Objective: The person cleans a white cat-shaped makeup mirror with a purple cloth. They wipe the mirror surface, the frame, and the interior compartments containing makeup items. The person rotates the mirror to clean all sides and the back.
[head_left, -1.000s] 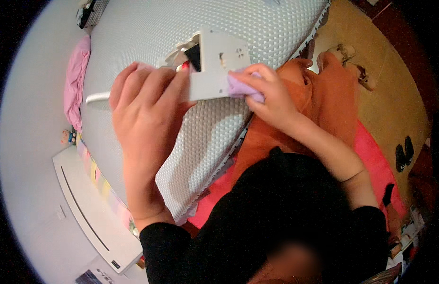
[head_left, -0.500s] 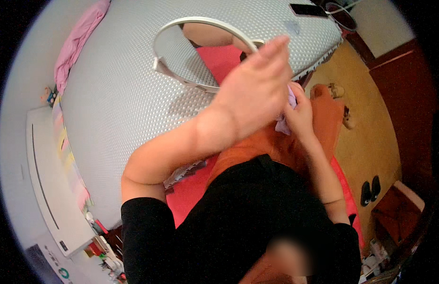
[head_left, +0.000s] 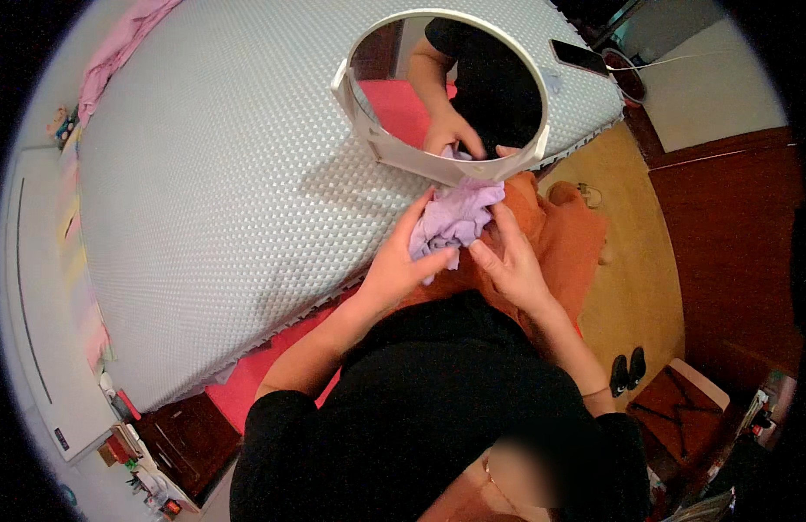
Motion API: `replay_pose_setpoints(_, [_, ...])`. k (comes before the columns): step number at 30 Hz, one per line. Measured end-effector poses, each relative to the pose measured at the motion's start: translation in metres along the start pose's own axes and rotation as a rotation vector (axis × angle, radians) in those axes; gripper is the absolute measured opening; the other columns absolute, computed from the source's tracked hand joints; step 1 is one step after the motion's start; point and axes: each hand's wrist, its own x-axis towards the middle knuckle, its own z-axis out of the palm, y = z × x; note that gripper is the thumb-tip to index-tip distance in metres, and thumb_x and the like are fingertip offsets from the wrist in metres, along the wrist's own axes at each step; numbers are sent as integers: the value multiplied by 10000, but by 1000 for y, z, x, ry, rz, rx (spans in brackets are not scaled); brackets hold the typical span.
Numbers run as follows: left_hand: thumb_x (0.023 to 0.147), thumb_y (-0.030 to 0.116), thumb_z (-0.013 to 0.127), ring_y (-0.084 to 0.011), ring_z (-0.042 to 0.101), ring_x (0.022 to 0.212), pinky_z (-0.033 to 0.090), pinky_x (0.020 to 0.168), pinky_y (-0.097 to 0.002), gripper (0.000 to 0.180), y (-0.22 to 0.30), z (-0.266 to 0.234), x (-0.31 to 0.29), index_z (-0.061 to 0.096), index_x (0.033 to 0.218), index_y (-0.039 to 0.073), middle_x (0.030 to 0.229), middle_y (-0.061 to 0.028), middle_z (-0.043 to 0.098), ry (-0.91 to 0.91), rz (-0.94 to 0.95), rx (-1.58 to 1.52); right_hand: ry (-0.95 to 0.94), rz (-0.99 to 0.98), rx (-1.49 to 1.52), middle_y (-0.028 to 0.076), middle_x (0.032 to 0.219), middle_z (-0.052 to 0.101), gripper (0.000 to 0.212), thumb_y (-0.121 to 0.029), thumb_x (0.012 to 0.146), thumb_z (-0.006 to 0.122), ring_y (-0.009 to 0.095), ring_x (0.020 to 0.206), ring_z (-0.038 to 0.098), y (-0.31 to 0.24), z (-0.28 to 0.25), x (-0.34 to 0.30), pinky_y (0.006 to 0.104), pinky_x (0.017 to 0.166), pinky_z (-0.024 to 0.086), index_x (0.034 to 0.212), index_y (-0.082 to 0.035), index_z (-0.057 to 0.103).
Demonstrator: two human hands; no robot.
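A crumpled lilac cloth (head_left: 455, 217) is bunched between my two hands above my lap. My left hand (head_left: 399, 265) is closed round its left side, thumb across the near edge. On the other side my right hand (head_left: 514, 265) grips the cloth with thumb and fingers. Just beyond, a round mirror (head_left: 481, 78) in a white frame stands tilted at the bed's edge, close to the cloth's far end. Its glass reflects a black sleeve, an arm, a hand and a bit of the cloth. Some fingertips are hidden in the folds.
The bed (head_left: 203, 191) has a grey textured cover and fills the left and far side. A phone (head_left: 579, 57) with a white cable lies at its far right corner. Orange trousers (head_left: 572, 261) cover my legs. Black shoes (head_left: 627, 372) and a folding stool (head_left: 681, 404) are on the right.
My left hand has come down from in front of the mirror and joined my right hand on the cloth. The mirror's glass now faces me more fully, and the whole view has shifted.
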Motion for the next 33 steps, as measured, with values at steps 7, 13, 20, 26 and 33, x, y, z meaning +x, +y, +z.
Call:
replay_pose_setpoints(7, [884, -8, 403, -187, 599, 845, 494, 766, -321, 240, -48, -46, 4, 641, 918, -5, 922, -91, 642, 208, -77, -522, 89, 312, 320, 111, 1404, 542, 450, -163, 1033, 605, 170, 1177, 584, 3, -27, -2, 327, 956, 527, 1433, 16, 503])
replay_pose_setpoints(13, [911, 68, 424, -169, 570, 811, 486, 751, -316, 211, -32, -63, 6, 623, 956, 14, 868, -49, 596, 283, -133, -462, 308, 292, 351, 143, 1483, 469, 565, -163, 1033, 602, 214, 1287, 532, 18, 0, 4, 340, 977, 530, 1513, 27, 374])
replay_pose_setpoints(20, [921, 21, 401, -185, 615, 985, 500, 884, -312, 389, -3, -114, 75, 640, 1225, -25, 1066, -106, 666, 534, 207, 47, 308, 59, 35, 187, 1489, 465, 732, -129, 940, 695, 286, 1395, 453, 31, 5, 36, 385, 1129, 411, 1532, 61, 307])
replay_pose_setpoints(26, [869, -46, 423, -259, 664, 1068, 493, 956, -344, 471, 9, -102, 94, 622, 1294, -9, 1133, -183, 715, 334, 159, 398, 320, -49, -147, 265, 1295, 595, 560, -48, 900, 623, 389, 1247, 570, 35, 17, 60, 419, 1055, 441, 1407, 52, 406])
replay_pose_setpoints(33, [870, 34, 467, -391, 667, 1080, 498, 940, -426, 419, 10, -81, 88, 656, 1243, 45, 1121, -248, 698, 451, 251, 606, 346, 58, -344, 277, 1182, 647, 378, -5, 863, 550, 437, 1116, 615, 38, 5, 65, 456, 989, 471, 1237, 56, 552])
